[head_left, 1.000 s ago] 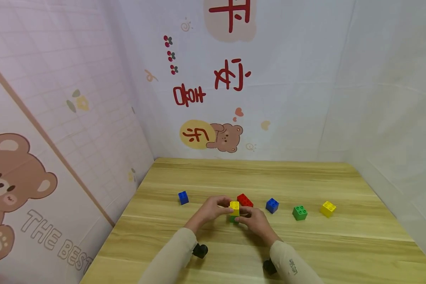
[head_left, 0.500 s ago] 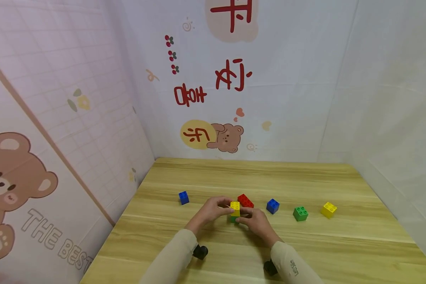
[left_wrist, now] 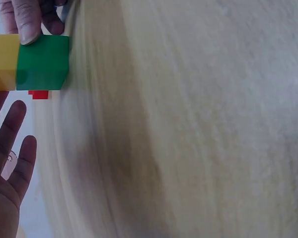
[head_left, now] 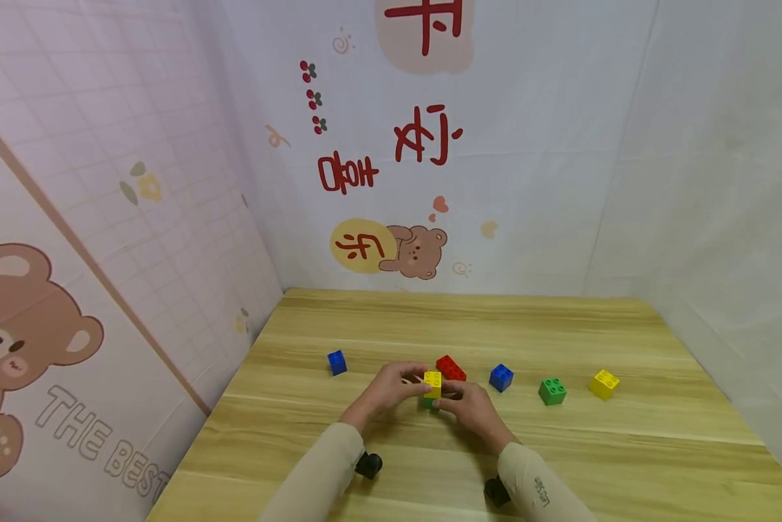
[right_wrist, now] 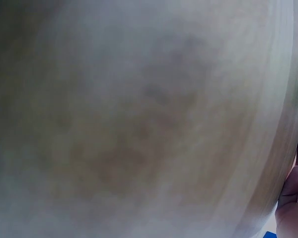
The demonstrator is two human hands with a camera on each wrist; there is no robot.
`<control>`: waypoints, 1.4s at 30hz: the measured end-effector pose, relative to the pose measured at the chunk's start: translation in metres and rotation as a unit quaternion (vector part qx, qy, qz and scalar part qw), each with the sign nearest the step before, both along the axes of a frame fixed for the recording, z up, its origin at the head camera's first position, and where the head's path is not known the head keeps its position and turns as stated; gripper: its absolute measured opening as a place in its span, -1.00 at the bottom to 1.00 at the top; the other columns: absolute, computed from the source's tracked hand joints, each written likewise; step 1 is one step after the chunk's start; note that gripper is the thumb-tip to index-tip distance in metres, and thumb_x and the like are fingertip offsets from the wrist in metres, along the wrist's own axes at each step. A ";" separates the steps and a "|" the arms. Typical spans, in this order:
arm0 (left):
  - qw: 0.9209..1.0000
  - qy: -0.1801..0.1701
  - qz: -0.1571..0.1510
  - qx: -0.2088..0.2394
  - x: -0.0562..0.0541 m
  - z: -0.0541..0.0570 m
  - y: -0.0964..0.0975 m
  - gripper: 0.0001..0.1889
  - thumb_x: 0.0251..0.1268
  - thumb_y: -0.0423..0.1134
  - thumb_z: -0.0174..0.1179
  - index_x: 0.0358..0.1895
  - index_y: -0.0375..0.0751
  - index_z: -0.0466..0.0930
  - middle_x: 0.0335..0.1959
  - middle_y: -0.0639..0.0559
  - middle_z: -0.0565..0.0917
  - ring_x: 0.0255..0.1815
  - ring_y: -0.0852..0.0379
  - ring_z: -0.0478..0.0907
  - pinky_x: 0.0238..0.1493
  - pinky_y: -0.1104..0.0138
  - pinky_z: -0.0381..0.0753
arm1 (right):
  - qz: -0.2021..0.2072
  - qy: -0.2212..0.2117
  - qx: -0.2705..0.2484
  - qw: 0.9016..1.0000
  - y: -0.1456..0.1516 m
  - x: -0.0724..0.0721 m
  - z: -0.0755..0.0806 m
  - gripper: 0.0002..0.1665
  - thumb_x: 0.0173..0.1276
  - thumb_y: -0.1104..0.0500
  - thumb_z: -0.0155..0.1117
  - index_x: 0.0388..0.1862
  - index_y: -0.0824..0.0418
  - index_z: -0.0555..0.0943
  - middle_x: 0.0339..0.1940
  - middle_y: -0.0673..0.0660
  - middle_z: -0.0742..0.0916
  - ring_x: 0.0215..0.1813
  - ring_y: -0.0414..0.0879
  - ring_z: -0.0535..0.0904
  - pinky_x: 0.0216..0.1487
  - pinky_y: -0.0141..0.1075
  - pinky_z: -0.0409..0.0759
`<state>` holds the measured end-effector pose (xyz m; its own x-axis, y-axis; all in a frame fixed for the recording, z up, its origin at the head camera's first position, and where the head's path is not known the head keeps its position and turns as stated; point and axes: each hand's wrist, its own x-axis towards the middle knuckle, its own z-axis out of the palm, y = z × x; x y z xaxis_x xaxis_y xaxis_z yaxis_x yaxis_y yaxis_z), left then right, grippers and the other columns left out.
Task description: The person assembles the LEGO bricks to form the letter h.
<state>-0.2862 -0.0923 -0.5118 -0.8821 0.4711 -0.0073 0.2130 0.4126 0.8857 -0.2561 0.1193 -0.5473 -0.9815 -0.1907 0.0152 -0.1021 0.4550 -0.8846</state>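
In the head view, a yellow toy building brick point(head_left: 433, 384) sits on top of a green brick point(left_wrist: 44, 62), their faces meeting. My left hand point(head_left: 391, 386) pinches the yellow brick from the left. From the right, my right hand point(head_left: 472, 407) pinches the green one lower down. The left wrist view shows the right thumb on the green brick, while several left fingers point(left_wrist: 10, 129) spread below the pair. Just behind lies a red brick point(head_left: 451, 368), longer than the others. Only a few right fingertips point(right_wrist: 291, 183) show at the edge of the right wrist view.
One blue brick point(head_left: 337, 362) lies left of the hands. To the right, another blue brick point(head_left: 501, 378), a green brick point(head_left: 552, 391) and a yellow brick point(head_left: 604, 384) stand apart on the wooden table point(head_left: 469, 319). Printed cloth walls point(head_left: 527, 145) border the table's back and sides.
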 end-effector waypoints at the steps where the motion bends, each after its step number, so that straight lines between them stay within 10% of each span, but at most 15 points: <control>1: 1.000 0.000 0.001 0.000 0.000 -0.001 0.000 -0.66 0.31 0.02 0.32 0.11 0.10 0.68 -0.05 0.25 0.66 -0.04 0.15 0.55 0.00 0.16 0.56 | -0.001 0.001 0.001 1.000 0.000 0.000 0.000 -0.54 0.24 0.08 0.48 0.10 0.22 0.70 -0.02 0.10 0.76 -0.01 0.03 0.67 0.00 -0.06 0.63; 42: 1.000 0.010 0.023 -0.006 0.007 -0.002 -0.001 -0.62 0.34 -0.01 0.30 0.17 0.02 0.66 0.02 0.19 0.67 0.00 0.10 0.55 0.07 0.05 0.54 | -0.001 0.009 0.014 1.000 -0.003 0.002 -0.001 -0.54 0.29 0.10 0.45 0.14 0.25 0.66 0.03 0.14 0.74 0.02 0.05 0.65 0.02 -0.03 0.62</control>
<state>-0.2789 -0.0931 -0.5138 -0.9029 0.4297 0.0044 0.2104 0.4329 0.8765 -0.2545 0.1163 -0.5485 -0.9814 -0.1900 0.0282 -0.1178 0.4795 -0.8696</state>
